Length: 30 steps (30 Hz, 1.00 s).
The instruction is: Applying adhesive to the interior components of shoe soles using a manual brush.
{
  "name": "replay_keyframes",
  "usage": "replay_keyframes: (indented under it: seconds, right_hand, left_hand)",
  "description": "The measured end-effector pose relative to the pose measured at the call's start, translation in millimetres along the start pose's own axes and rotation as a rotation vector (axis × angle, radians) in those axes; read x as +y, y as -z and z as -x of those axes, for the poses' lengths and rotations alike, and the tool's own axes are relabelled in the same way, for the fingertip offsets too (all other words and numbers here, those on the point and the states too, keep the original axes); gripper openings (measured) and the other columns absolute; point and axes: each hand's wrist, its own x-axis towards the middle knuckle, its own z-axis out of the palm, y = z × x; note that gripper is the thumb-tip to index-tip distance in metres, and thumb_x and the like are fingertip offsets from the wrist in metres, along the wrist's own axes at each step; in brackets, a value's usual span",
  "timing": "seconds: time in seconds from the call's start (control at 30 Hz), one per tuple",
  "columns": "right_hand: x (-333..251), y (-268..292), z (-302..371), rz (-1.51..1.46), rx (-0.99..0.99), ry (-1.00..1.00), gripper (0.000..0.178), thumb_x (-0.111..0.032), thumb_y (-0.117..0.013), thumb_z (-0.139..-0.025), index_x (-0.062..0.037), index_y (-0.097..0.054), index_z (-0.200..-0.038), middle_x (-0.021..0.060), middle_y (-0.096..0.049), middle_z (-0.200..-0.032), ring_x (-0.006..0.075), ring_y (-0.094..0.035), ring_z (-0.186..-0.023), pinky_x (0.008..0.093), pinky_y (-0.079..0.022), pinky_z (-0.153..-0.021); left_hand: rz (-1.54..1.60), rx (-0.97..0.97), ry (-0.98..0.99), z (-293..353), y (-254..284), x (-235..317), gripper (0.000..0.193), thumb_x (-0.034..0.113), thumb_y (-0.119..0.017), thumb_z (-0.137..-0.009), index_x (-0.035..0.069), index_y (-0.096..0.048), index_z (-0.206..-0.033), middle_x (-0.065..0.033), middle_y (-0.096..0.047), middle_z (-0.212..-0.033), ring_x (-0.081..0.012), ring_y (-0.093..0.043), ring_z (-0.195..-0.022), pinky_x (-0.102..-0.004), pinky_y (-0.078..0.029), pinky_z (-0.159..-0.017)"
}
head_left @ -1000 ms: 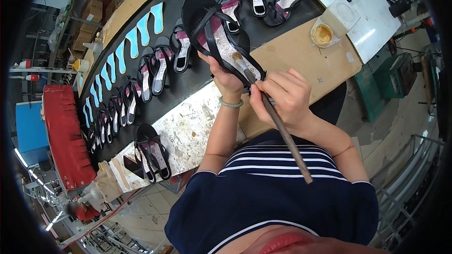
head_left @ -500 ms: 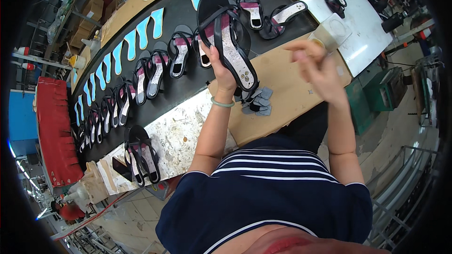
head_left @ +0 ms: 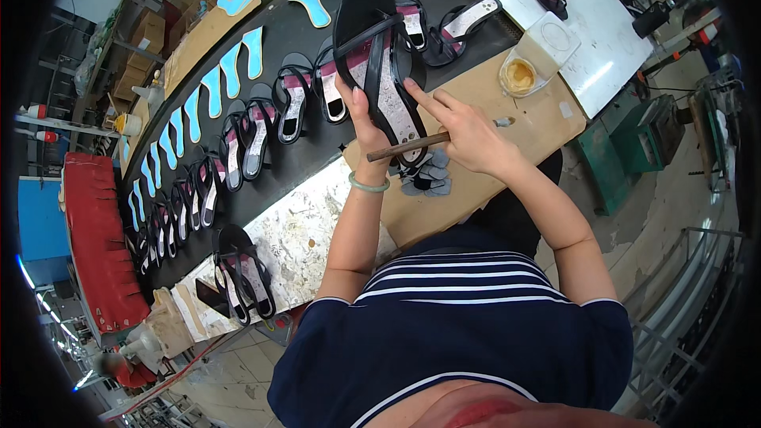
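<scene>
My left hand [head_left: 366, 123], with a pale green bangle at the wrist, grips the side of a black strappy sandal [head_left: 403, 117]. The sandal is held up and tilted, its whitish, speckled insole bed showing. In my right hand [head_left: 476, 135] is a brush [head_left: 406, 147] with a brown wooden handle. The handle crosses in front of the sandal's lower end, and the pale brush tip sticks out on the other side of the hand. My right index finger points at the sandal's edge, apparently touching it. A clear tub [head_left: 519, 75] of yellowish paste stands beyond my right hand.
Cardboard [head_left: 420, 218] covers the near bench, with grey pieces [head_left: 432, 178] piled on it. Beyond, a black belt [head_left: 317, 154] carries several sandals [head_left: 258, 135] and blue sole-shaped pieces [head_left: 211, 91]. A sandal pair [head_left: 244, 277] sits on the stained white board [head_left: 305, 226]. At right is a white table [head_left: 610, 40].
My right hand has come left from over the tub to the sandal, and the brush in it now shows plainly. The sandal stays in my left hand, and the view has shifted slightly.
</scene>
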Motion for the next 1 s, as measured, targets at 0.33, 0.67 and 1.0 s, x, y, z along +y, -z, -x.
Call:
replay_keyframes:
  seconds: [0.33,0.67,1.0]
  right_hand:
    - [22.4,12.0,35.0,0.047,0.048,0.002,0.088,0.005,-0.062,-0.069,-0.0255,-0.040,-0.148,0.0088,-0.054,-0.103,0.0345,-0.063,-0.076,0.0453,-0.053,-0.066]
    - [100.5,-27.7,96.7,0.573,-0.370,-0.393,0.077,-0.005,-0.053,-0.083,-0.0287,-0.030,-0.153,0.0229,-0.054,-0.109,0.0347,-0.067,-0.078,0.0431,-0.055,-0.073]
    - [99.1,29.7,144.9,0.468,-0.459,-0.326,0.063,0.002,-0.052,-0.076,-0.0207,-0.060,-0.134,0.0202,-0.056,-0.112,0.0321,-0.065,-0.093,0.0377,-0.052,-0.076]
  left_hand:
    - [-0.075,0.061,-0.027,-8.2,2.8,2.0,0.037,0.033,-0.036,-0.104,0.015,-0.036,-0.136,-0.0062,-0.059,-0.110,-0.0159,-0.062,-0.089,-0.0306,-0.053,-0.076]
    - [-0.240,0.063,-0.174,-38.5,36.8,31.9,0.045,0.036,-0.041,-0.101,0.011,-0.039,-0.139,-0.0049,-0.055,-0.125,-0.0171,-0.056,-0.112,-0.0325,-0.044,-0.097]
    - [-0.199,0.045,-0.201,-41.9,27.4,48.6,0.040,0.033,-0.038,-0.102,0.012,-0.043,-0.134,-0.0071,-0.057,-0.124,-0.0184,-0.058,-0.108,-0.0331,-0.048,-0.092]
